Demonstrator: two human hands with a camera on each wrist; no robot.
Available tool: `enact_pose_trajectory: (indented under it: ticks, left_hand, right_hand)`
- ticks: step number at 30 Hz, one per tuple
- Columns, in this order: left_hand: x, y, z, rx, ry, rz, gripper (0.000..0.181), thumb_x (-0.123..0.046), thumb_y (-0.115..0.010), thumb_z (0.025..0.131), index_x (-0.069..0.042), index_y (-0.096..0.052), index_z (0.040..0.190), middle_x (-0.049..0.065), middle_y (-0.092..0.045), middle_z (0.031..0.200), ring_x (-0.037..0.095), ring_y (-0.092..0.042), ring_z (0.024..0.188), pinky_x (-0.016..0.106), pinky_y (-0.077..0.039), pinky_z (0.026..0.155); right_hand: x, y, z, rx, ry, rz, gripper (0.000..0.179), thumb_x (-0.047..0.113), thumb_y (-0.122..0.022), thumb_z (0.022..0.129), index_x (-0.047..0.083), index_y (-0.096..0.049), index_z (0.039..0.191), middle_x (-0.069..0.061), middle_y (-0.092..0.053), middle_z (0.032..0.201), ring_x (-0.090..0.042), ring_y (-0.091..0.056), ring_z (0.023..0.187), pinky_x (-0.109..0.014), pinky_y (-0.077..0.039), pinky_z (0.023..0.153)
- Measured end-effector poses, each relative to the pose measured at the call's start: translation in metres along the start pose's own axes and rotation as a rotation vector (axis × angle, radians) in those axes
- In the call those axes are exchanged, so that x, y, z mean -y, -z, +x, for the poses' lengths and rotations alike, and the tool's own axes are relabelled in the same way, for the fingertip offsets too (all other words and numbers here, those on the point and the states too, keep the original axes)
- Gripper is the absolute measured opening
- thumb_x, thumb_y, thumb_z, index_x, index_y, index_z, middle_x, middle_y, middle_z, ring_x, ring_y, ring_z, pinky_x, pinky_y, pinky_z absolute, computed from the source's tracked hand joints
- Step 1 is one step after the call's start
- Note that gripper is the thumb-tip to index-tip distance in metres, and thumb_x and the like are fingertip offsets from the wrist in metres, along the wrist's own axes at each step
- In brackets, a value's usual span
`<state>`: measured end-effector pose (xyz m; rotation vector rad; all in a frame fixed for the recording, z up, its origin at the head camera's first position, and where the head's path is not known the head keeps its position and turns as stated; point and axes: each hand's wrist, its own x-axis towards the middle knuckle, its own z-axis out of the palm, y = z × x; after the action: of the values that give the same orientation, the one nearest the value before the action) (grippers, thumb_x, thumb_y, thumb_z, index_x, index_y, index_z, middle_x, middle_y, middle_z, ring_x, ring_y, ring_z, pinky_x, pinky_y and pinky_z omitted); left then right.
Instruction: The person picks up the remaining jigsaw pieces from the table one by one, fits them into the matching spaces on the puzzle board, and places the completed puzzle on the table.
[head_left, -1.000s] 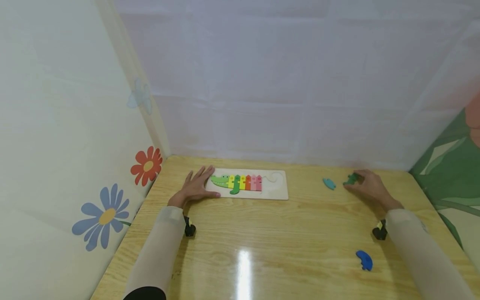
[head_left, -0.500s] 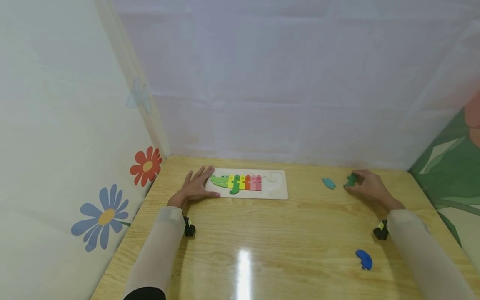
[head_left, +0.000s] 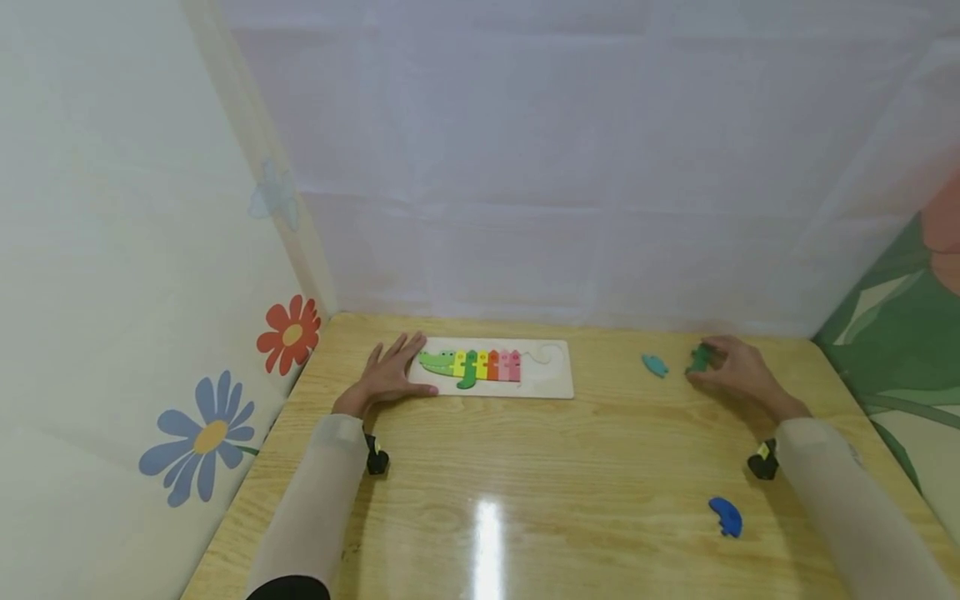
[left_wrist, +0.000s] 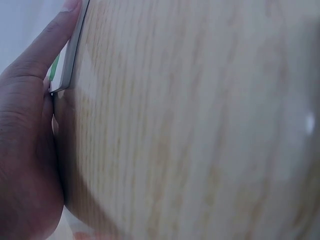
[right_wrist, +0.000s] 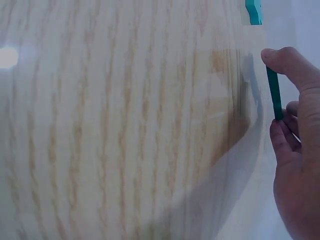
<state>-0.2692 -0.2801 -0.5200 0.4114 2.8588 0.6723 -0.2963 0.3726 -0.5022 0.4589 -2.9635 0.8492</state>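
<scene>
One green piece (head_left: 699,358) is pinched in your right hand (head_left: 741,372) near the teal piece (head_left: 655,365), so go easy on that grip and let your left hand (head_left: 388,375), fingers spread wide, steady the board (head_left: 551,385).

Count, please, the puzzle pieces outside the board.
3: a green piece in the right hand, a light blue piece to its left on the table, and a dark blue piece lower in the head view. Others could be hidden.
</scene>
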Motion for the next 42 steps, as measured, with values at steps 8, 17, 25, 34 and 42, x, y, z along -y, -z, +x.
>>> enact_pose_trajectory:
  ticks: [8, 17, 25, 34, 42]
  left_hand:
    - [0.001, -0.001, 0.001, 0.001, 0.005, 0.010, 0.121, -0.065, -0.080, 0.084, -0.010, -0.018, 0.171, 0.013, -0.013, 0.178, 0.039, -0.005, 0.164, 0.067, 0.005, 0.127]
    - [0.003, -0.001, 0.001, 0.004, 0.009, 0.016, 0.120, -0.064, -0.081, 0.084, -0.010, -0.017, 0.171, 0.012, -0.013, 0.178, 0.038, -0.004, 0.164, 0.066, 0.006, 0.127]
    - [0.005, -0.003, 0.003, 0.010, 0.009, 0.018, 0.123, -0.068, -0.079, 0.083, -0.013, -0.015, 0.172, 0.010, -0.011, 0.179, 0.036, -0.002, 0.165, 0.065, 0.007, 0.127]
    - [0.000, 0.000, 0.000, -0.003, 0.002, 0.003, 0.120, -0.061, -0.082, 0.084, -0.010, -0.017, 0.171, 0.013, -0.013, 0.178, 0.038, -0.005, 0.164, 0.066, 0.006, 0.127]
    - [0.000, -0.001, 0.000, -0.004, 0.002, 0.001, 0.120, -0.061, -0.082, 0.085, -0.009, -0.017, 0.171, 0.013, -0.014, 0.178, 0.038, -0.005, 0.164, 0.066, 0.006, 0.126]
  right_hand:
    - [0.007, 0.000, 0.002, -0.019, 0.036, -0.014, 0.084, 0.027, -0.093, 0.081, -0.020, -0.054, 0.138, -0.043, -0.053, 0.142, -0.062, -0.049, 0.130, -0.073, -0.040, 0.108]
    - [0.017, 0.000, 0.006, -0.021, 0.102, -0.005, 0.084, 0.024, -0.095, 0.079, -0.019, -0.055, 0.139, -0.041, -0.054, 0.141, -0.060, -0.052, 0.128, -0.072, -0.044, 0.106]
    - [0.029, -0.001, 0.010, -0.035, 0.147, 0.019, 0.079, 0.016, -0.095, 0.079, -0.017, -0.056, 0.140, -0.040, -0.056, 0.139, -0.060, -0.055, 0.125, -0.070, -0.048, 0.103]
    - [0.041, -0.007, 0.015, -0.024, 0.167, 0.097, 0.075, 0.015, -0.095, 0.079, -0.017, -0.058, 0.136, -0.040, -0.056, 0.139, -0.061, -0.056, 0.126, -0.068, -0.047, 0.105]
    - [0.058, -0.011, 0.019, -0.009, 0.210, 0.054, 0.076, 0.017, -0.094, 0.080, -0.013, -0.059, 0.141, -0.036, -0.055, 0.145, -0.056, -0.050, 0.134, -0.072, -0.039, 0.111]
